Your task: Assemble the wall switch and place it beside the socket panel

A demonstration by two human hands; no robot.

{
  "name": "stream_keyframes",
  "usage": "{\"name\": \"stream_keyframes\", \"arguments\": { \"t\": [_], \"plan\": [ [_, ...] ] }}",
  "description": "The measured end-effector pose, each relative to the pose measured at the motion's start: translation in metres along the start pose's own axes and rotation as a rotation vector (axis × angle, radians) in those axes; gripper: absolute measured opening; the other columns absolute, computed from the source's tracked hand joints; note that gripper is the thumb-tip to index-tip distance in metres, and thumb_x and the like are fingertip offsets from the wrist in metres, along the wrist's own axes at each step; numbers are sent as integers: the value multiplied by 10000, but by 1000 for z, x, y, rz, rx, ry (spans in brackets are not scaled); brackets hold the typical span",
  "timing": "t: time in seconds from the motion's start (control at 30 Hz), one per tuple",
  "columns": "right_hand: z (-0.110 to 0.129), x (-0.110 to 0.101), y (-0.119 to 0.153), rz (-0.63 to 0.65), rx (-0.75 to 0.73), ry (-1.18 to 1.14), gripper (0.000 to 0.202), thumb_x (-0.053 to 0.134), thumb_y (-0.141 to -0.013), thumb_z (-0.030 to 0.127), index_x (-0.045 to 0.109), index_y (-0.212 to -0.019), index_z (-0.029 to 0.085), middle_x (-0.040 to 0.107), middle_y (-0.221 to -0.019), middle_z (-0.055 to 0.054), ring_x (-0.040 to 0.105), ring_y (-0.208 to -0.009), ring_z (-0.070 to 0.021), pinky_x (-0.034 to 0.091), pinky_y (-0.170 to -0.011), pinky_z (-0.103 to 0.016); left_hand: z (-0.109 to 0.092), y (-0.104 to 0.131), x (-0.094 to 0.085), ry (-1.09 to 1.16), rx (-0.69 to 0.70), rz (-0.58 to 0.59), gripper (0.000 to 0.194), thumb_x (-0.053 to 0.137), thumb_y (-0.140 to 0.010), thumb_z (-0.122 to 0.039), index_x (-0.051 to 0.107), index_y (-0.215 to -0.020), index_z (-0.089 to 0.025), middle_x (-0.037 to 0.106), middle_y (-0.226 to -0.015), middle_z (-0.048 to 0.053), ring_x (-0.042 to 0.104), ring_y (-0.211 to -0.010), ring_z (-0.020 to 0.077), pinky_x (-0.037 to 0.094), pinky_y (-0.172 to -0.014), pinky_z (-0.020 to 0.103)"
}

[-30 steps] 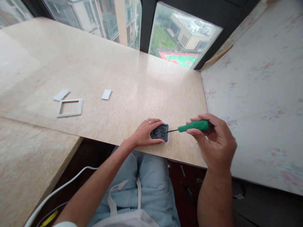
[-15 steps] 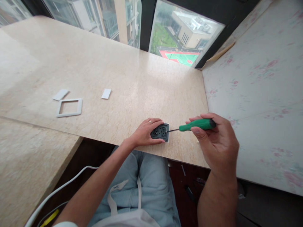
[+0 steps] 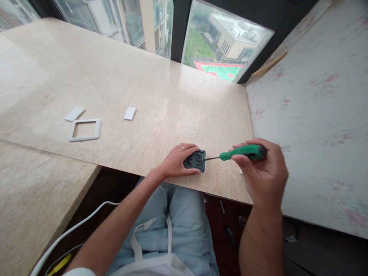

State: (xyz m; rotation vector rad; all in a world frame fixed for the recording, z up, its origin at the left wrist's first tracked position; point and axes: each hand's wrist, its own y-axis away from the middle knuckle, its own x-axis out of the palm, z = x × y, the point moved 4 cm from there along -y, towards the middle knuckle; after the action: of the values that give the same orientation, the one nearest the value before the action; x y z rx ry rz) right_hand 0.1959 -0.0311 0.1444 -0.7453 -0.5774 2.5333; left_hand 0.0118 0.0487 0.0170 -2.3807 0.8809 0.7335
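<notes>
A dark grey wall switch (image 3: 196,163) with a white edge lies on the stone sill near its front edge. My left hand (image 3: 178,161), a ring on one finger, grips it between the thumb below and the fingers above. My right hand (image 3: 263,168) is closed around the green handle of a screwdriver (image 3: 240,153). Its thin metal shaft points left, and the tip meets the switch's inner mechanism right of centre. Whether the tip sits in a screw is too small to tell.
On the sill (image 3: 161,99) to the left lie a white frame (image 3: 98,130) and two white rocker covers, one beside the frame (image 3: 74,114) and one nearer the middle (image 3: 130,113). A floral wall (image 3: 310,115) bounds the right side; windows stand behind. A white cable (image 3: 77,223) hangs lower left.
The screwdriver's handle has shifted slightly right and turned in my right hand, with its tip still at the switch. My left hand keeps its hold.
</notes>
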Motion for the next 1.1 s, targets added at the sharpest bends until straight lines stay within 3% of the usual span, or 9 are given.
{"name": "stream_keyframes", "arguments": {
  "t": [0.1, 0.17, 0.33, 0.5, 0.6, 0.77, 0.9, 1.0, 1.1],
  "plan": [
    [-1, 6, 4, 45, 66, -100, 369, 785, -837, 348, 616, -1150, 253, 736, -1029, -36, 753, -887, -223, 655, -795, -415, 0, 0, 0, 4, -9, 3, 719, 752, -781, -568, 536, -1389, -250, 558, -1415, 124, 505, -1324, 319, 389, -1128, 498],
    [2, 6, 5, -12, 74, -127, 345, 789, -834, 330, 633, -1130, 247, 739, -1021, -36, 758, -872, -227, 656, -806, -433, 1, 0, 0, 10, -11, 2, 722, 758, -776, -565, 537, -1389, -254, 559, -1415, 123, 505, -1324, 321, 389, -1129, 500],
    [17, -1, 3, -230, -21, -213, 242, 755, -862, 260, 666, -1086, 274, 714, -890, -10, 749, -763, -224, 664, -702, -425, 0, 0, 0, 5, 4, 3, 727, 755, -781, -566, 537, -1390, -233, 558, -1417, 139, 503, -1329, 315, 389, -1135, 499],
    [21, -3, 2, -228, -23, -177, 243, 736, -876, 305, 656, -1105, 294, 718, -898, -30, 743, -735, -248, 661, -665, -466, 0, 3, -2, 101, -16, -43, 853, 744, -777, -604, 438, -1482, -233, 454, -1518, 173, 422, -1414, 338, 362, -1161, 534],
    [19, 0, 6, -182, -14, -207, 288, 764, -851, 300, 653, -1113, 257, 731, -908, -29, 749, -745, -234, 669, -688, -450, 5, 5, -7, 197, -32, -177, 795, 695, -827, -596, 428, -1481, -229, 433, -1532, 175, 388, -1444, 325, 348, -1174, 534],
    [22, 4, 17, -93, -7, -277, 334, 765, -850, 280, 639, -1156, 241, 732, -940, -28, 755, -776, -220, 677, -700, -423, 12, 26, -20, 326, -180, -589, 472, 528, -956, -534, 561, -1303, -215, 574, -1365, 138, 549, -1281, 255, 495, -1036, 453],
    [26, 9, 30, -11, 35, -302, 386, 777, -841, 273, 628, -1197, 256, 736, -989, -28, 749, -822, -210, 668, -769, -421, -20, 61, -23, 377, -282, -716, 370, 530, -976, -459, 591, -1245, -213, 617, -1288, 121, 602, -1195, 244, 528, -983, 413],
    [33, 20, 42, 90, 39, -325, 422, 785, -836, 286, 621, -1223, 262, 743, -1008, -36, 742, -832, -209, 655, -787, -412, -64, 81, -27, 366, -187, -698, 365, 611, -944, -421, 607, -1262, -240, 624, -1254, 111, 612, -1144, 242, 553, -919, 385],
    [43, 32, 52, 188, 5, -318, 457, 801, -822, 277, 620, -1241, 265, 752, -1036, -47, 740, -863, -209, 641, -824, -393, -103, 86, -32, 250, -48, -593, 500, 733, -865, -398, 580, -1324, -272, 642, -1222, 103, 655, -1036, 225, 579, -875, 370]
  ]
}}
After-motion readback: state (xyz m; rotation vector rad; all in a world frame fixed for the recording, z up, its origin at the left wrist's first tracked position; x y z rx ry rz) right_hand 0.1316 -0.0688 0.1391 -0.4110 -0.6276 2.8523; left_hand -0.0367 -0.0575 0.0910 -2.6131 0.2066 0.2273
